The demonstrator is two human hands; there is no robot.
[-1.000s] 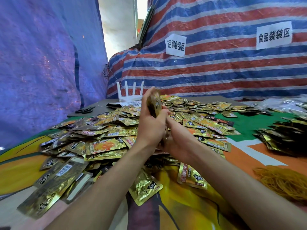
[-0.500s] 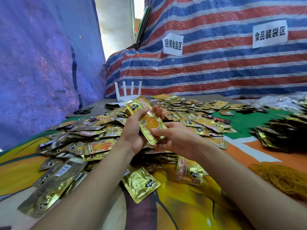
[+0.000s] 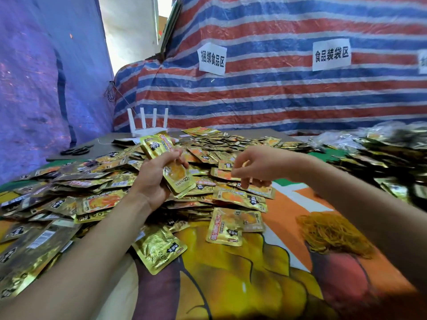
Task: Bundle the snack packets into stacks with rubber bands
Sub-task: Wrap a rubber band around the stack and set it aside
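Now right hand (image 3: 254,168) has left stack (image 3: 178,175), reaches to loose packet (image 3: 261,190); grip unclear. Left hand (image 3: 154,181) grip holds stack. Collecting continues; rubber bands (image 3: 330,234) untouched.

The left hand (image 3: 159,179) and right hand (image 3: 256,167) are bare, and so are the left forearm (image 3: 92,250) and right forearm (image 3: 358,204), uncovered all the way to the picture's edge (the right one blurs near the lower corner). Both arms look slim, with narrow wrists and slender fingers; faint creases cross the left wrist
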